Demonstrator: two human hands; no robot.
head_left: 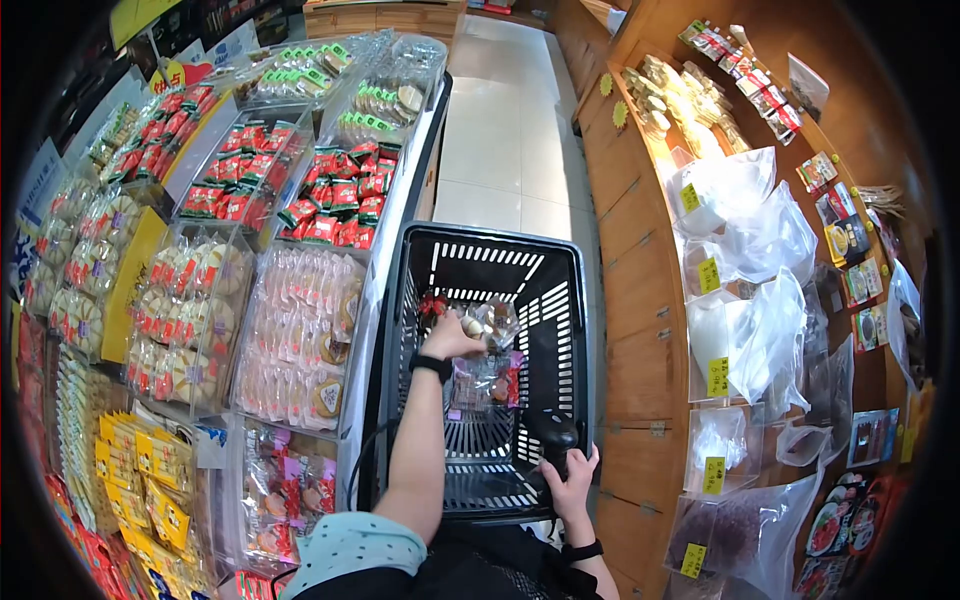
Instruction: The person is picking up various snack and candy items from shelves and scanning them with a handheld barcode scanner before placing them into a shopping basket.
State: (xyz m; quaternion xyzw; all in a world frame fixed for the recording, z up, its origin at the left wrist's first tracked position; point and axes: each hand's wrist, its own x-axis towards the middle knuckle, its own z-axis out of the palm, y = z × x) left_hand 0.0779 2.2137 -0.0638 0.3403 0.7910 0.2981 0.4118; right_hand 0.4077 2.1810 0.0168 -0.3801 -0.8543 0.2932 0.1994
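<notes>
A black plastic shopping basket point(487, 232) with slotted walls is in front of my body. My left hand point(455, 338) reaches down into it, fingers closed at a small clear-wrapped snack point(472, 326) that they partly hide. More clear packets point(482, 385) with pink labels lie below that hand, and a red-wrapped piece point(433, 306) is beside it. My right hand point(570, 487) grips the basket at its near right corner, thumb inside and fingers toward the outer side. Close to that thumb is a rounded black part point(551, 430), perhaps the basket's handle.
Clear bins of wrapped snacks line the left, including red-and-green packets point(340, 195), pale packets point(300, 335) and yellow packets point(145, 480). Along the right runs a wooden counter point(640, 370) with plastic-covered bins point(745, 330) and yellow price tags. A tiled aisle point(495, 120) extends ahead.
</notes>
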